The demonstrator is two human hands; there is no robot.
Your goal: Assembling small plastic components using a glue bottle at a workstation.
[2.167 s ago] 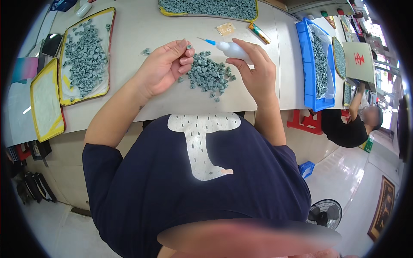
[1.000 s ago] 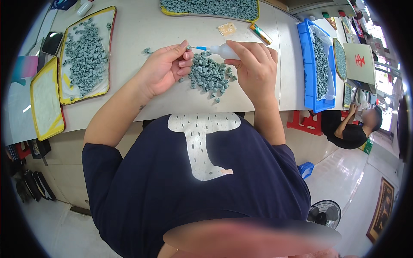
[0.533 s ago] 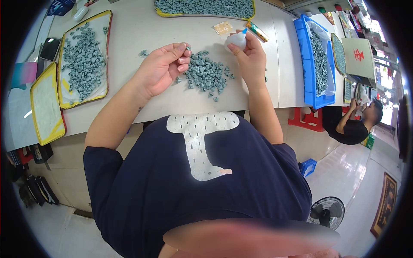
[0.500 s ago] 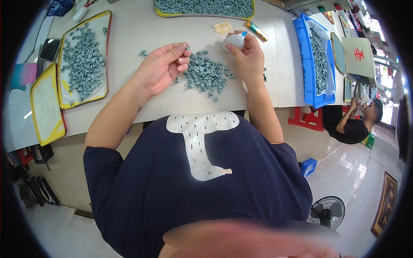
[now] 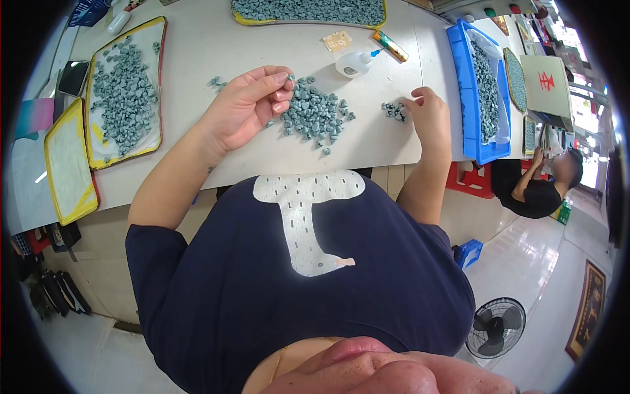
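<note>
In my left hand (image 5: 252, 105), thumb and fingertips pinch a small grey-green piece (image 5: 291, 77), shaped like the loose ones nearby. A pile of these glossy pieces (image 5: 314, 113) lies just right of that hand on the white table. My right hand (image 5: 430, 118) bends its fingers down at the edge of a small cluster of darker pieces (image 5: 394, 111). Its fingertips are drawn together there, and whatever is between them is too small to make out. Behind the pile, a white squeeze bottle with a blue tip (image 5: 353, 65) rests on the table.
Left lies a yellow-edged tray (image 5: 162, 39) of pieces, with another yellow-edged tray (image 5: 69, 167) and a phone (image 5: 73, 77) beside it. A full tray (image 5: 308, 21) is at the back. At right are a blue bin (image 5: 471, 141) and a seated person (image 5: 535, 184). A tube (image 5: 391, 47) lies behind the bottle.
My right hand has put the squeeze bottle down on the table and moved right and nearer to the small cluster. My left hand stays in place with its piece.
</note>
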